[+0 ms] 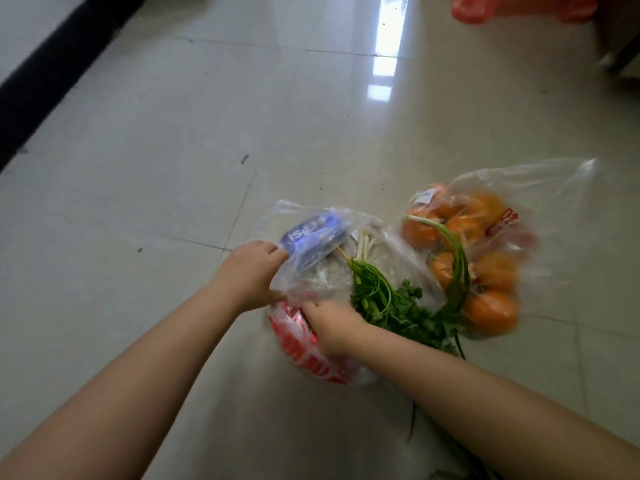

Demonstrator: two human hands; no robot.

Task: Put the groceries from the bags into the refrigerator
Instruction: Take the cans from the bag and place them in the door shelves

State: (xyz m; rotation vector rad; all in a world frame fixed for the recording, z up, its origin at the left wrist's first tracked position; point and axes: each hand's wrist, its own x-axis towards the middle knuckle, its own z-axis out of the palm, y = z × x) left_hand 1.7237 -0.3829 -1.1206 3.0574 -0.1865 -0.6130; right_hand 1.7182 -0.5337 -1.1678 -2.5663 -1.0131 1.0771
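Observation:
Two clear plastic bags lie on the tiled floor. The near bag holds a blue Pepsi can and has red print at its bottom. My left hand grips this bag's edge beside the can. My right hand reaches into the bag's mouth, its fingers curled on the plastic and partly hidden. A bunch of green coriander lies across the bag and a spring onion arcs over the other bag. The right bag holds several oranges.
A red plastic bag lies at the top right by dark furniture. A black skirting strip runs along the wall at the upper left. Glossy floor tiles spread around the bags.

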